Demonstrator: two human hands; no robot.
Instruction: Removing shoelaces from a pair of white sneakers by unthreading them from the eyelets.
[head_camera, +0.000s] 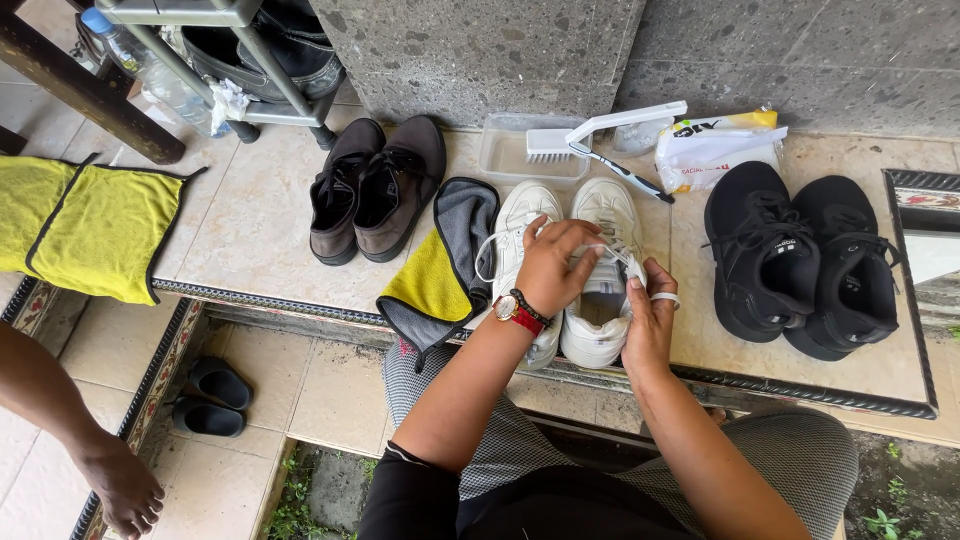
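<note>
Right now I see my left hand (553, 265) lying over the laces of a pair of white lace-up sneakers (604, 300), fingers curled and pinching a lace. My right hand (650, 318) is at the near side of the same shoe, fingers closed on a thin white lace. The white sneakers stand on the pale tiled ledge (250, 230). Just to one side of them lies a grey and yellow soft cloth (440, 272), and past that a pair of brown shoes (372, 190). On the sneakers' other side sits a pair of black sneakers (800, 255). Behind them is a white scrubbing brush (575, 140). I think the shoe is light and bendy, the laces floppy, so I would hold it by its sides
</note>
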